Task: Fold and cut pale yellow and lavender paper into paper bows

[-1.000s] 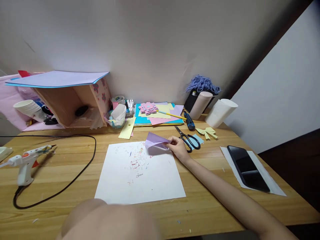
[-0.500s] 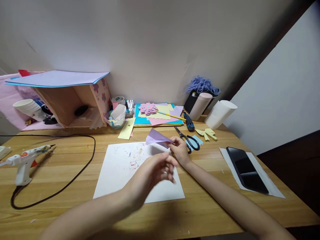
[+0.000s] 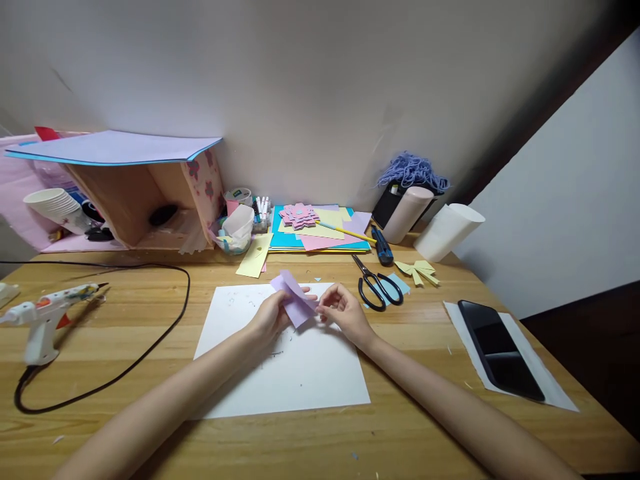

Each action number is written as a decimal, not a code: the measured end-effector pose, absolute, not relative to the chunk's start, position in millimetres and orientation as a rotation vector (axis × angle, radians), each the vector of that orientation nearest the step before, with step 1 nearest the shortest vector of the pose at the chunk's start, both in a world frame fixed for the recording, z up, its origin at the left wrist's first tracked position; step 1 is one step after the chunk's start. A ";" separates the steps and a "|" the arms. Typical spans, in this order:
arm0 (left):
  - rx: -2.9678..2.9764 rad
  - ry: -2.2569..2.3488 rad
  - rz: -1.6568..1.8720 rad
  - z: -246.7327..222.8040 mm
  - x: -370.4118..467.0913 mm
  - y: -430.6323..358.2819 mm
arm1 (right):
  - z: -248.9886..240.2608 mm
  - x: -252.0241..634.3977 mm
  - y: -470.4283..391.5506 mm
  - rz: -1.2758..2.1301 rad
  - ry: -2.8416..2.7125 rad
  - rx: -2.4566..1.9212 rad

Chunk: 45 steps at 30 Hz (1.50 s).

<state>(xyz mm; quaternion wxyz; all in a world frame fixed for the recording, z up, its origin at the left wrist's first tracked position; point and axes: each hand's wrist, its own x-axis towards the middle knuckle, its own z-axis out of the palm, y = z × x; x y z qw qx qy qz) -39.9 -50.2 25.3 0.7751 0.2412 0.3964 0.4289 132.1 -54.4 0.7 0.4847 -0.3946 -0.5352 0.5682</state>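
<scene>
A small piece of purple paper (image 3: 297, 305), bent along its length, is held above the white sheet (image 3: 280, 380). My left hand (image 3: 273, 313) grips it from the left, thumb in front and fingers behind. At the paper's right edge is my right hand (image 3: 343, 310), its thumb and index finger pinched together; whether they hold the paper's edge or something tiny is too small to tell. Black-handled scissors (image 3: 369, 279) lie just right of my right hand, partly over a light blue paper piece (image 3: 399, 285).
A glue gun (image 3: 45, 320) with a looping black cord lies left. Behind stand an open box (image 3: 205, 193) and stacked coloured papers (image 3: 280, 239). A blue cutter (image 3: 383, 247), yellow paper bow (image 3: 419, 269) and phone (image 3: 500, 350) are on the right.
My left hand has moved up and taken hold of the purple paper, which has shifted lower and turned more upright. My right hand has moved slightly left and down, uncovering the scissors' handles.
</scene>
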 end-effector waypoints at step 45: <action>1.055 0.885 0.704 16.5 -60.9 -48.1 | -2.7 142.2 -48.5 1.298 -1.427 -1.047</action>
